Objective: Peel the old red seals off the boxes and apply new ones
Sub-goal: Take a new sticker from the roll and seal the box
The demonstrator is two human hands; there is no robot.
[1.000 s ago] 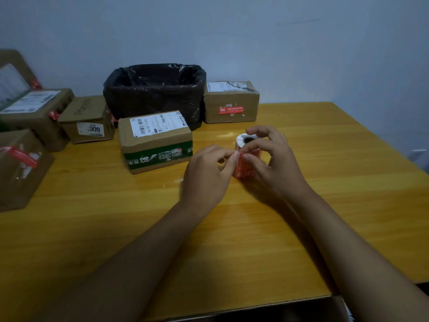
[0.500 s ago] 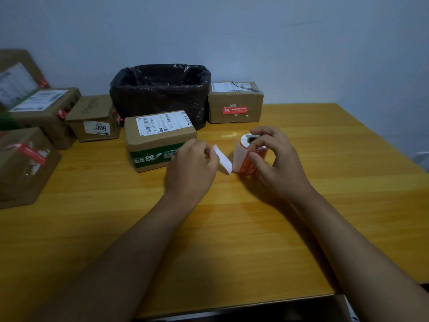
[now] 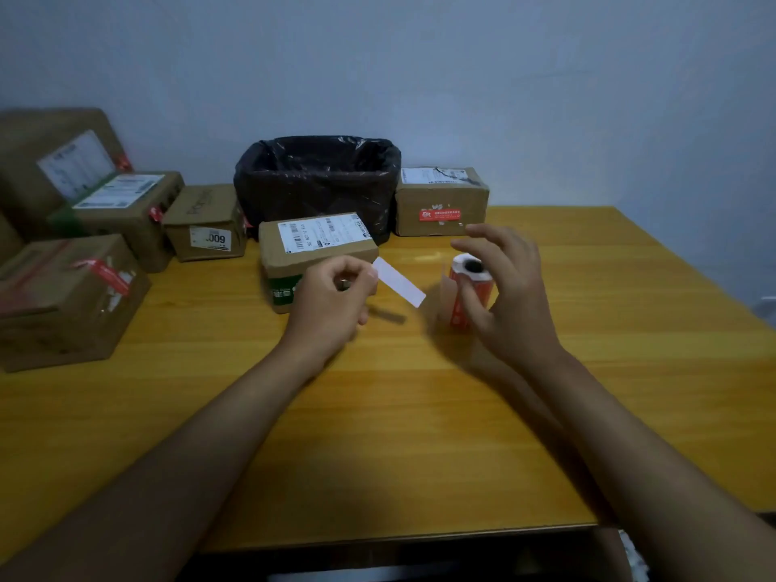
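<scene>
Yellow wooden table (image 3: 420, 413): left hand (image 3: 331, 304) pinches a white paper sticker strip (image 3: 399, 282). Right hand (image 3: 510, 296) hangs loose over the red sticker roll (image 3: 472, 294), fingers spread.

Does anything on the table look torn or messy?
Yes. The box at the back right has a shipping label on top that looks torn and wrinkled, and white scraps surround its red seal. The box at the near left wears a crooked red seal with ragged white bits.
</scene>
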